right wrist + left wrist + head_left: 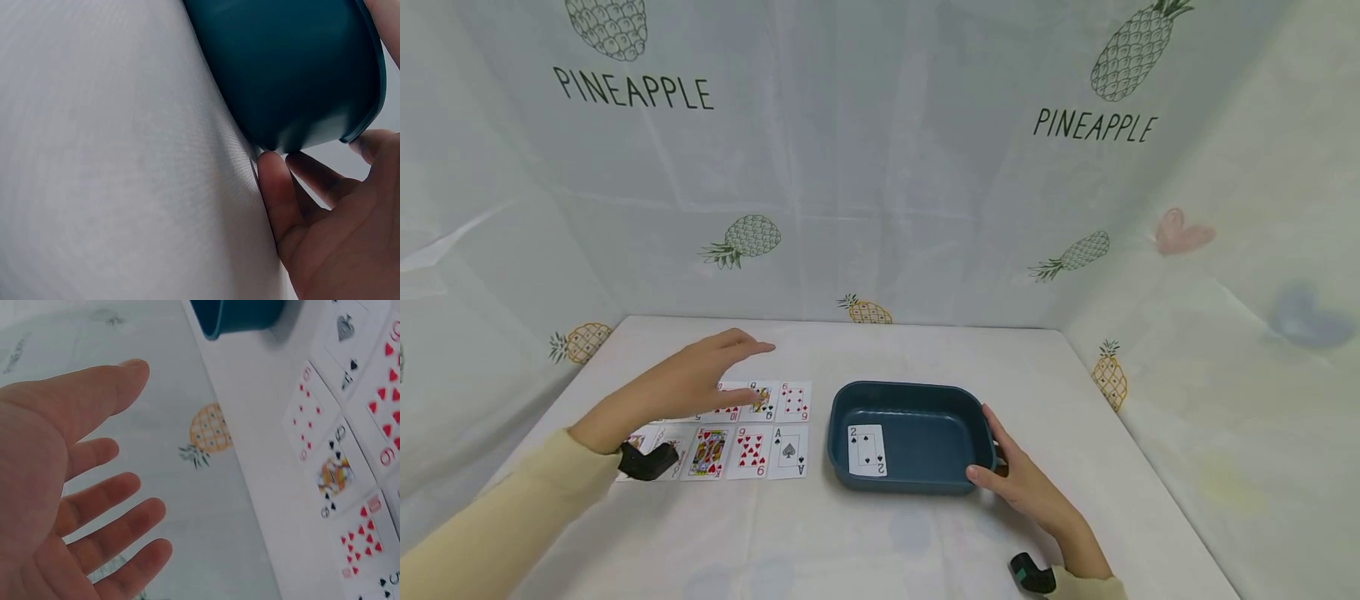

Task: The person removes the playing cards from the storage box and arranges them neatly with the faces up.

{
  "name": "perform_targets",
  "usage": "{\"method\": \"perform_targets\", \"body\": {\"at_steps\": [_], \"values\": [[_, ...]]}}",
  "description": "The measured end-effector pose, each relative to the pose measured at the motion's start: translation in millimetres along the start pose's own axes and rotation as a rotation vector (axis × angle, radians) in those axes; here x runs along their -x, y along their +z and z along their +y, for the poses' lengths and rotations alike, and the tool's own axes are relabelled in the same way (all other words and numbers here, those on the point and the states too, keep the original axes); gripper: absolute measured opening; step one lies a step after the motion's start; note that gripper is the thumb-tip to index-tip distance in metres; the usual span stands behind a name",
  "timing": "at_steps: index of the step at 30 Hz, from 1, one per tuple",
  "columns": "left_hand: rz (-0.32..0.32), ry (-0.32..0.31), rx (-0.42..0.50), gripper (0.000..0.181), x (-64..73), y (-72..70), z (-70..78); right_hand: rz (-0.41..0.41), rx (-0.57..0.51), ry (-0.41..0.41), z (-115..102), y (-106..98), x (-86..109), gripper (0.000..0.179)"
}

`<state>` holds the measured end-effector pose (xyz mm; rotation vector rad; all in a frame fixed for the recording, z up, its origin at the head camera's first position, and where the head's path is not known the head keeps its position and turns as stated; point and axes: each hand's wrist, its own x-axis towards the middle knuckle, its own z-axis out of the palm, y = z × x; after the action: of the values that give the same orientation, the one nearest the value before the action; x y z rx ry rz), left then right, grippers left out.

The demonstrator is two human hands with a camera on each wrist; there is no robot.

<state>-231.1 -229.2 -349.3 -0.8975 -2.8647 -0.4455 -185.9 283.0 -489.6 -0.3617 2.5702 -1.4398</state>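
My left hand (700, 375) hovers over two rows of playing cards with its fingers extended and nothing in its grasp. In the left wrist view, the thumb and fingers of that hand (69, 475) are spread apart. The far row includes a six of diamonds (794, 402) and a queen of spades (334, 475); the near row ends in an ace of spades (789, 452). A dark blue rectangular dish (925, 425) stands right of the cards, holding one black-suited card marked 2 (867, 451). My right hand (1026, 475) grips the dish's right end, thumb at the rim and fingertips low against its wall.
Both rows lie on a white-covered table (880, 542); my left arm covers part of their left side. Pale pineapple-printed sheets (880, 167) hang behind the table and along its sides. Each wrist wears a black device (648, 461).
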Motion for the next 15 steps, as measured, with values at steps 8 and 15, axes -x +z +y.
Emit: {"method": "perform_targets", "body": {"at_steps": [8, 15], "values": [[-0.028, 0.047, 0.022, 0.070, -25.3, 11.5, 23.9, 0.000, 0.002, -0.006, 0, -1, -0.1, 0.100], [-0.079, 0.085, 0.057, 0.067, -41.0, 33.1, 51.0, 0.001, 0.010, 0.001, 0, 0, -0.1, 0.100]]}}
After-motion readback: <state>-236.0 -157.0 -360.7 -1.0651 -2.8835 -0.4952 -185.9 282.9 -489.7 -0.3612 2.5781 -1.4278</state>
